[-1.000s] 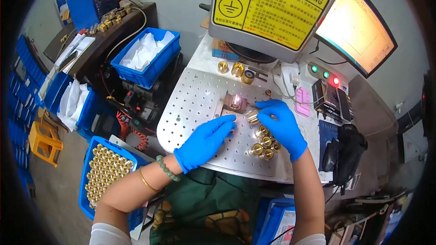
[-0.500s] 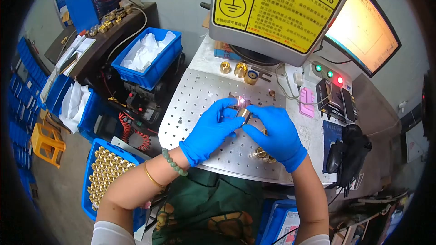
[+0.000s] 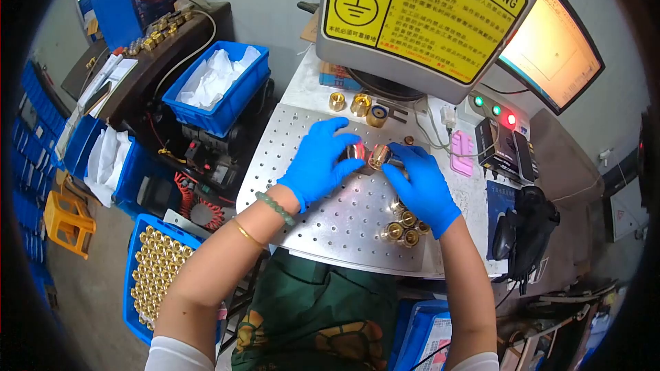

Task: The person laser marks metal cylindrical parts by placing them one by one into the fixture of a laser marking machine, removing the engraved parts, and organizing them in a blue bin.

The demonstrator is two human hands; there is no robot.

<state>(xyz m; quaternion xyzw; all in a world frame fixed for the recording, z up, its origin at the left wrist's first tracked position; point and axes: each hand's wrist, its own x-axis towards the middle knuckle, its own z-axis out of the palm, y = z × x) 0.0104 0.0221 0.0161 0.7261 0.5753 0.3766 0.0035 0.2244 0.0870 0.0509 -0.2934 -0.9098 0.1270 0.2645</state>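
My blue-gloved left hand (image 3: pixel 317 165) is over the perforated metal plate (image 3: pixel 313 223), its thumb and fingers closed around a metal fitting (image 3: pixel 356 152) lit by red light. Part of that fitting is hidden by the fingers. Just to the right, my blue-gloved right hand (image 3: pixel 425 191) pinches a brass fitting (image 3: pixel 379 156), with its open end facing left. A small gap shows between the two pieces. Several brass fittings (image 3: pixel 410 237) stand on the plate below my right hand.
Above the plate hangs a machine head with a yellow warning label (image 3: pixel 426 10). More fittings (image 3: pixel 361 104) stand behind my hands. A monitor (image 3: pixel 560 48), a pink holder (image 3: pixel 463 153) and a black box (image 3: pixel 496 144) are at right. A blue crate of brass fittings (image 3: pixel 130 282) sits lower left.
My hands have moved apart and slightly up the plate. The brass fitting between both hands is now in the right one, while the left has reached the red-lit spot.
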